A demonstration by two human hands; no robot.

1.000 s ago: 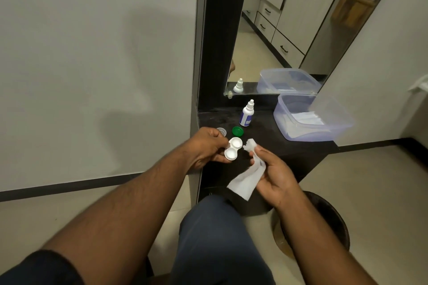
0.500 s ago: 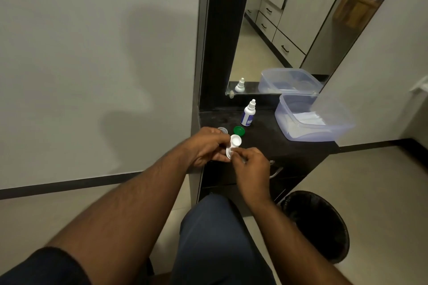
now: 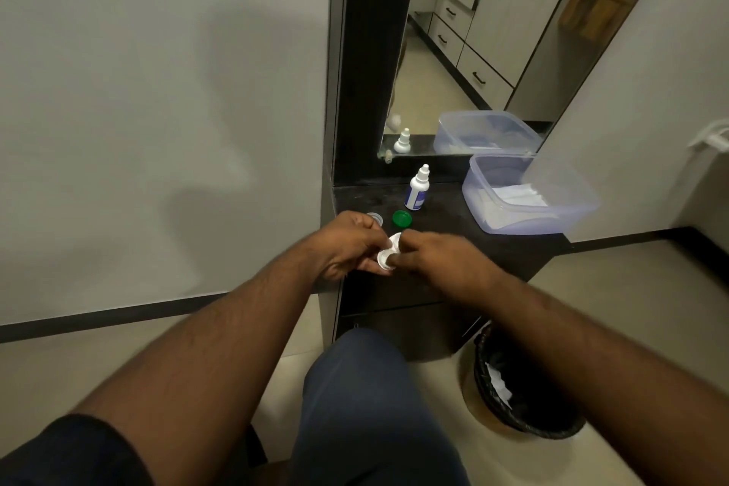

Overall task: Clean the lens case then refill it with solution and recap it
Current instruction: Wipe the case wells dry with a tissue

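Note:
I hold the white two-well lens case (image 3: pixel 387 253) over the front edge of the dark counter (image 3: pixel 442 225). My left hand (image 3: pixel 347 245) grips it from the left. My right hand (image 3: pixel 434 254) meets it from the right, fingers curled against the case and hiding part of it. No tissue shows in either hand. A green cap (image 3: pixel 402 218) and a pale grey cap (image 3: pixel 374 217) lie on the counter just behind my hands. The white solution bottle (image 3: pixel 416 189) with a blue label stands upright further back.
A clear plastic tub (image 3: pixel 552 223) holding white tissues sits at the counter's right end. A mirror (image 3: pixel 453 51) rises behind the counter. A black bin (image 3: pixel 552 422) with white paper inside stands on the floor at lower right. My knee is below the counter.
The tissue that my right hand held a second ago is gone from it. That hand moved left onto the lens case, which my left hand kept holding.

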